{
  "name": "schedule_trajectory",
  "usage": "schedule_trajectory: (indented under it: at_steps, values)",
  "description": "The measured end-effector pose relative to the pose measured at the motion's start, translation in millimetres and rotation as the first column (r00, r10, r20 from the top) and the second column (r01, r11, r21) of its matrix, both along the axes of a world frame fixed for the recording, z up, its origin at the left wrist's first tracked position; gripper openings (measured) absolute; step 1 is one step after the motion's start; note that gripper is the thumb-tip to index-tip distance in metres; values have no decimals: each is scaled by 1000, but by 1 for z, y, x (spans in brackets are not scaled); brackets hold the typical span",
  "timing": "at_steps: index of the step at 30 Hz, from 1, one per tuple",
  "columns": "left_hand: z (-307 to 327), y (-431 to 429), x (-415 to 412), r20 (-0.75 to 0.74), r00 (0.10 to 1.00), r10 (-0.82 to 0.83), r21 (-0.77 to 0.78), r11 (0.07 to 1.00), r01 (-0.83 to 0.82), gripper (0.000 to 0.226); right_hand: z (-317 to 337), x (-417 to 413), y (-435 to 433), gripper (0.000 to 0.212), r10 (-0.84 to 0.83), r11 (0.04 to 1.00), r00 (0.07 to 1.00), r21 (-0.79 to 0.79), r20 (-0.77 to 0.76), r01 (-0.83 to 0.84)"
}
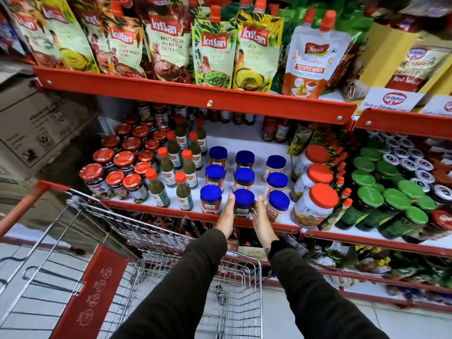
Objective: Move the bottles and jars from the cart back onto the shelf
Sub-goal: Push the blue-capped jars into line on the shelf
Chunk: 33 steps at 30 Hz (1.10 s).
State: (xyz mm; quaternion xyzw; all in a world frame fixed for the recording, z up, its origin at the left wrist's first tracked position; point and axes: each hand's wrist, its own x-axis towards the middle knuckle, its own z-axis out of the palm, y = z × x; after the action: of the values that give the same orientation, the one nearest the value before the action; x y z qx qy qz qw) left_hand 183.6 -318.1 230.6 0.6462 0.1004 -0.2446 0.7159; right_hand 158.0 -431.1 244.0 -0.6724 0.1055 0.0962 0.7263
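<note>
While both hands, left (226, 214) & right (260, 217), clasp blue-lidded glass jar (243, 204) on red metal shelf (171, 209), wire cart (156, 241) looks empty; task approx. done.

Blue-lidded glass jar (243, 204) at red metal shelf's (171, 211) front edge, between left hand (226, 216) and right hand (261, 221); wire shopping cart (171, 241) before the shelf.

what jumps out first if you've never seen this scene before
Two hands meet at the front edge of the middle shelf: the left hand and right hand flank a blue-lidded jar in the front row of a neat block of such jars. Above, a row of Kissan chutney pouches fills the top shelf, and a wire shopping cart sits below left.
</note>
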Motion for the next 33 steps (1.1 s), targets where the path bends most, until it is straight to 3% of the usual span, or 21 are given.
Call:
schedule_trajectory:
  at_steps: [4,7,11,13,16,18,23,26,33]
  values:
    - [-2,3,-1,45,999,0,9,1000,-1,82,-2,-1,-3,63,33,999,999,-22,11,-33]
    - [-11,1,-13,149,981,124,79,987,-137,69,-11,-9,-9,75,-32,999,999,-41,-4,32]
    - [-16,-15,-34,235,891,388,82,906,-416,33,-25,-28,-24,52,-297,955,955,-23,20,297]
    - [-10,-27,-40,202,898,390,14,916,-401,39,-28,-35,-33,41,-395,917,917,-35,49,397]
    - [-6,-49,-35,153,966,209,-77,977,-200,45,-28,-39,-46,34,-470,880,880,-39,64,473]
    - [1,-68,-25,119,985,122,-111,988,-109,50,-25,-37,-54,37,-435,900,900,-28,40,436]
    - [14,-100,12,-12,989,144,-175,974,-144,62,-11,-29,-66,63,-227,970,974,79,-22,228]
    - [7,-102,18,16,998,62,-189,980,-58,53,-8,-25,-72,67,-160,978,987,128,-31,163]
    - [4,-101,-3,47,997,67,-223,973,-55,54,-7,-8,-92,80,-63,993,997,94,-44,67]
